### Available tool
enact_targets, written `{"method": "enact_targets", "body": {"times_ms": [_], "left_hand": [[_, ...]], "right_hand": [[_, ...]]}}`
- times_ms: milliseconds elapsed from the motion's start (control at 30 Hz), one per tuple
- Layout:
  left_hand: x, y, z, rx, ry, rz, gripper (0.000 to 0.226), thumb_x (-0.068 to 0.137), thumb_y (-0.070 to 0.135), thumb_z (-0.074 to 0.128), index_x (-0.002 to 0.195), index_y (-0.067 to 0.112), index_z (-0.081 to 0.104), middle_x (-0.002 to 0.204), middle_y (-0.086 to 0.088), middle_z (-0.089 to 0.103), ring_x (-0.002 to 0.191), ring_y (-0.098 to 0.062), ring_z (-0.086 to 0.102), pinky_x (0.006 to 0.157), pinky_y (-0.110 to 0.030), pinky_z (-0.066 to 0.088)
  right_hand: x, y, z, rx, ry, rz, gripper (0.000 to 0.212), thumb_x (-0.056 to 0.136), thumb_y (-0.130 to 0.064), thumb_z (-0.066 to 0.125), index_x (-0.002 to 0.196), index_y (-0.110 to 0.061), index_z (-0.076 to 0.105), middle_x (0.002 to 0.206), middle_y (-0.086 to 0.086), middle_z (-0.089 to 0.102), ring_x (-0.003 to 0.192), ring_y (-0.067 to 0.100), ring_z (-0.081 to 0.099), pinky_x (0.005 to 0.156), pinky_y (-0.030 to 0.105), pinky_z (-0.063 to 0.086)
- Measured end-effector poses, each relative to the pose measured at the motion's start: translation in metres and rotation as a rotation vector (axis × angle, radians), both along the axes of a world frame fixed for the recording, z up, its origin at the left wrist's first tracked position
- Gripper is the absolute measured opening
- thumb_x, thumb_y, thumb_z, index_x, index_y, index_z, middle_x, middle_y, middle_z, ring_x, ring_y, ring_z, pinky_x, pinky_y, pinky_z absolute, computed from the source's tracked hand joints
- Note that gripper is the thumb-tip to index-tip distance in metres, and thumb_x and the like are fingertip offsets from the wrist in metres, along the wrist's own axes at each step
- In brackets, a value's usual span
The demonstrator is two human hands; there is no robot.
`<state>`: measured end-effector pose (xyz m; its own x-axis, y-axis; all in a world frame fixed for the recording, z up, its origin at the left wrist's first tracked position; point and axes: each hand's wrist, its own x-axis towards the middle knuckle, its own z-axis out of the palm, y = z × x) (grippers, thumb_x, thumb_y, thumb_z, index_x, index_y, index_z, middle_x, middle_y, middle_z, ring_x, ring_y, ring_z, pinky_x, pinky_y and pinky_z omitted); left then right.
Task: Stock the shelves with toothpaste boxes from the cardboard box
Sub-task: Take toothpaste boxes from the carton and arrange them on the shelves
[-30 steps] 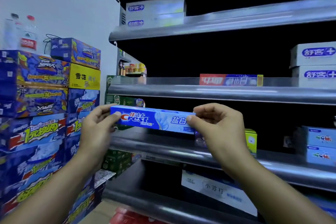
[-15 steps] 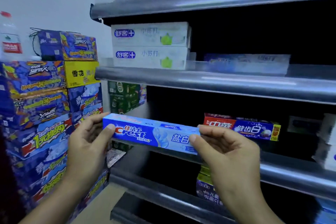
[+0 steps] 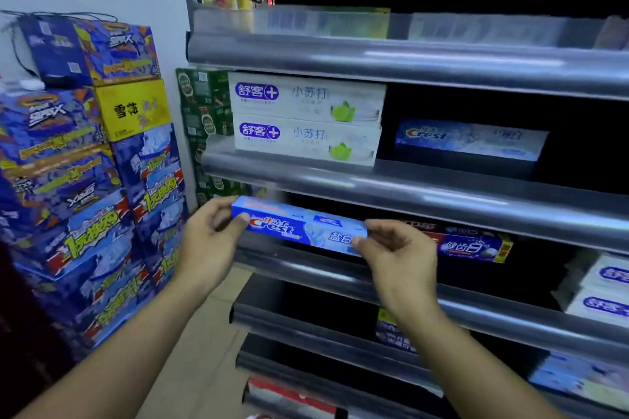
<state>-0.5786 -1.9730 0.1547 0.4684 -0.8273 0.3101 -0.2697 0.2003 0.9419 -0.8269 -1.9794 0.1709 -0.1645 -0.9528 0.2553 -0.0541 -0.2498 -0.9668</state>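
Holding a blue Crest toothpaste box (image 3: 299, 226) by its 2 ends, a person's left hand (image 3: 211, 238) and right hand (image 3: 398, 255) pinch it between thumb and fingers at the front edge of a shelf (image 3: 306, 269). Just right of the right hand, a red-and-purple toothpaste box (image 3: 473, 245) lies on that shelf. Above the grip, 2 white boxes (image 3: 306, 119) sit stacked, with a second Crest box (image 3: 469, 139) further right. Left of the left hand stand stacked blue cartons (image 3: 85, 197).
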Motion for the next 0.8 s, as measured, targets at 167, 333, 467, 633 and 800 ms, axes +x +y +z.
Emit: {"method": "enact_targets", "body": {"times_ms": [167,333,467,633,800], "left_hand": [[0.013,-0.033,-0.010,0.184,-0.191,0.049,0.025,0.093,0.022,0.074,0.117,0.018,0.071,0.091,0.012,0.068,0.095,-0.014,0.067,0.088,-0.036,0.056],[0.016,-0.039,-0.028,0.285,-0.164,0.115,0.015,0.093,0.036,0.072,0.105,0.027,0.071,0.086,0.021,0.065,0.095,-0.015,0.066,0.093,-0.045,0.056],[0.012,-0.034,-0.031,0.267,-0.158,0.129,0.019,0.096,0.037,0.068,0.110,0.025,0.071,0.088,0.022,0.065,0.087,-0.001,0.062,0.087,-0.038,0.055],[0.002,0.010,-0.050,0.058,-0.193,0.319,0.021,0.091,0.030,0.067,0.112,0.025,0.067,0.101,0.011,0.066,0.100,-0.012,0.063,0.090,-0.032,0.052],[-0.051,0.091,-0.152,0.088,-0.241,0.279,0.017,0.084,0.022,0.066,0.101,0.022,0.064,0.094,0.005,0.065,0.088,-0.011,0.059,0.081,-0.021,0.046]], "right_hand": [[0.003,-0.032,-0.010,0.045,0.386,-0.106,0.016,0.081,-0.017,0.084,0.094,-0.026,0.080,0.082,-0.015,0.073,0.072,-0.002,0.068,0.070,0.019,0.054],[0.011,-0.044,-0.022,0.100,0.603,-0.083,0.012,0.085,-0.022,0.076,0.096,-0.025,0.080,0.097,-0.004,0.078,0.089,0.018,0.072,0.083,0.033,0.058],[0.010,-0.044,-0.022,0.066,0.616,-0.056,0.019,0.085,-0.017,0.073,0.102,-0.024,0.079,0.097,-0.002,0.077,0.089,0.019,0.072,0.084,0.034,0.059],[-0.017,0.002,-0.031,-0.222,0.499,-0.090,0.024,0.088,-0.022,0.071,0.111,-0.021,0.077,0.100,-0.006,0.074,0.092,0.012,0.069,0.087,0.036,0.058],[-0.073,0.072,-0.114,-0.273,0.426,0.034,0.010,0.093,-0.018,0.069,0.101,-0.018,0.076,0.091,-0.006,0.071,0.090,0.008,0.069,0.082,0.022,0.052]]}}
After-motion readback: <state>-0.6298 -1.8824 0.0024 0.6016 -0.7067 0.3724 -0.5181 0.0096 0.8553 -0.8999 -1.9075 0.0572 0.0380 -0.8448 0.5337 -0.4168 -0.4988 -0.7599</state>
